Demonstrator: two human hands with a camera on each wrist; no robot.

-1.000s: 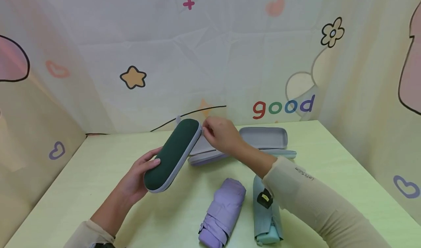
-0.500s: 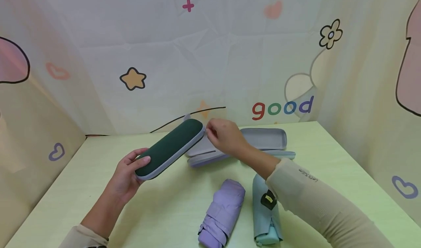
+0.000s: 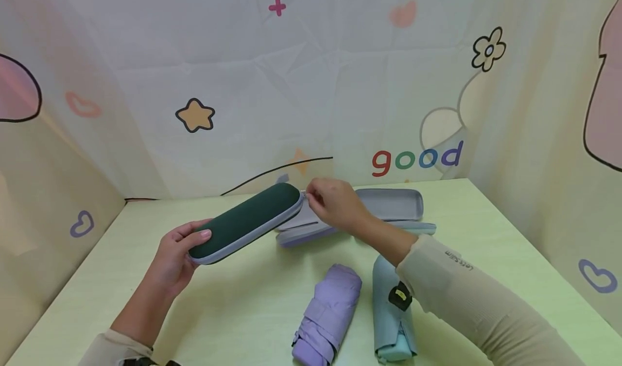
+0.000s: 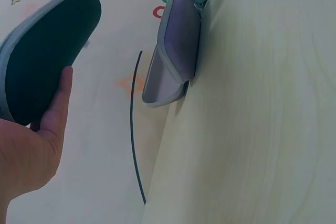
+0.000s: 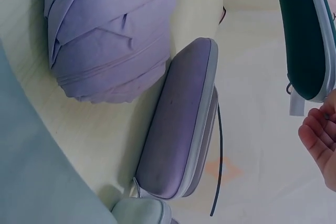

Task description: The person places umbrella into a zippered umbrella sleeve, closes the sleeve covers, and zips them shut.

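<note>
And here's the green case [image 3: 248, 223], up off the pale table [image 3: 243, 312], tilted towards two o'clock! The left hand [image 3: 177, 252] grips its eight o'clock end, thumb on top; the right hand [image 3: 335, 204], fingers curled, pinches at the zip by the two o'clock tip. Behind, at three o'clock from it, an open purple case [image 3: 303, 237]. Nearer, the purple umbrella [image 3: 328, 314], with the teal umbrella [image 3: 386, 306] at its three o'clock.

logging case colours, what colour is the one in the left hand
The case in the left hand is dark green, clearest in the head view.
</note>
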